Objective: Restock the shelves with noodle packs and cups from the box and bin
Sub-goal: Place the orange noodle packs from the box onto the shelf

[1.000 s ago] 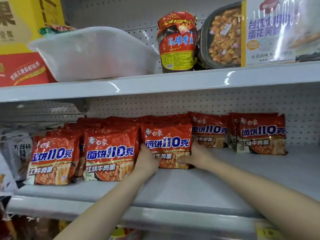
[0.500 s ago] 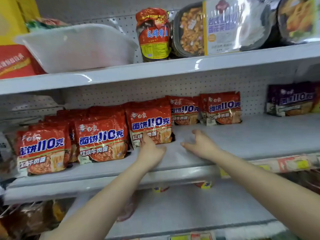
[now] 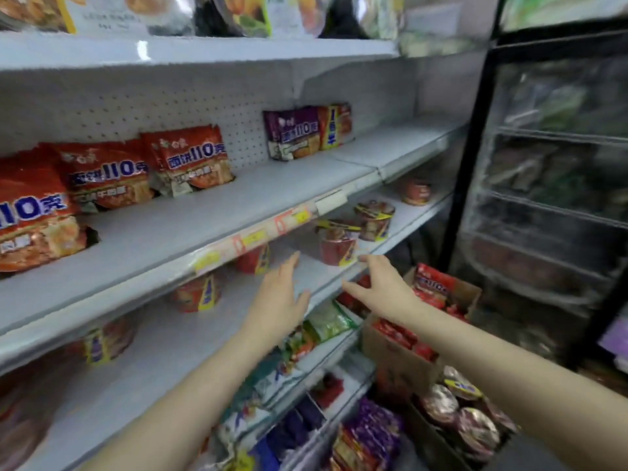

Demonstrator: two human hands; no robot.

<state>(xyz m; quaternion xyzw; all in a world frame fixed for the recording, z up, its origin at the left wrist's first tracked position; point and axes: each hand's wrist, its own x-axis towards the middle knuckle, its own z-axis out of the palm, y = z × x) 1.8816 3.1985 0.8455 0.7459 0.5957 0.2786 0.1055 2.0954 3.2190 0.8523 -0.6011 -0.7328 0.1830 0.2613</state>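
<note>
Head view showed both hands empty with fingers spread, the right hand (image 3: 382,288) nearer than the left hand (image 3: 280,294) to the cardboard box (image 3: 394,360) of red noodle packs (image 3: 433,285), which sat lower right of centre, just below and right of its fingertips.

Red foil noodle packs (image 3: 190,161) stand upright in a row on the white metal shelf (image 3: 210,215). Red paper noodle cups (image 3: 336,244) sit below. Open brown cardboard box (image 3: 401,358) holds red packs; adjacent bin (image 3: 438,440) holds foil-lidded cups.
</note>
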